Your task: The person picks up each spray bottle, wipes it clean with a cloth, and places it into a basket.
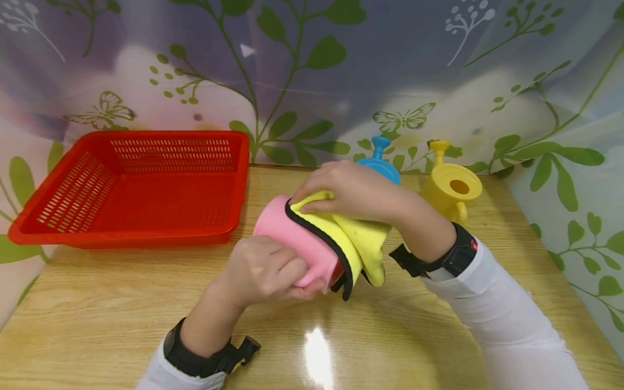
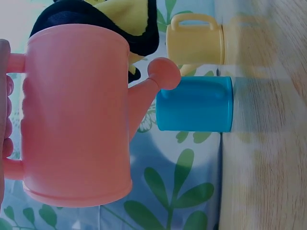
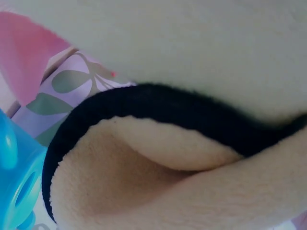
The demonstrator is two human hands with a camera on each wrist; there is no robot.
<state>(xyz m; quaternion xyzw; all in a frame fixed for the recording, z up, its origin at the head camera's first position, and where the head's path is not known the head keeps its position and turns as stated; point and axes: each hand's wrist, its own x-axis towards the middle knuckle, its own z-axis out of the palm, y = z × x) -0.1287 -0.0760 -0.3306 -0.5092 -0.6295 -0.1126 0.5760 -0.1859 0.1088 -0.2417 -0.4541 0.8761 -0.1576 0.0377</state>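
Note:
A pink watering can [image 1: 302, 244] is held tilted above the table. My left hand [image 1: 265, 271] grips it by the handle, with the fingers curled round. In the left wrist view the pink watering can [image 2: 76, 115] shows its side and its spout. My right hand [image 1: 351, 187] pinches a yellow cloth [image 1: 363, 238] with a black border and holds it against the can's upper side, by the rim. Folds of the cloth [image 3: 120, 163] fill most of the right wrist view and hide the right fingers there.
A red plastic basket [image 1: 166, 235] stands at the back left of the wooden table [image 1: 146, 303]. A blue watering can [image 1: 382, 169], partly hidden by my right hand, and a yellow watering can [image 1: 446, 189] stand at the back right. Behind them hangs a leaf-patterned curtain [image 1: 312, 86].

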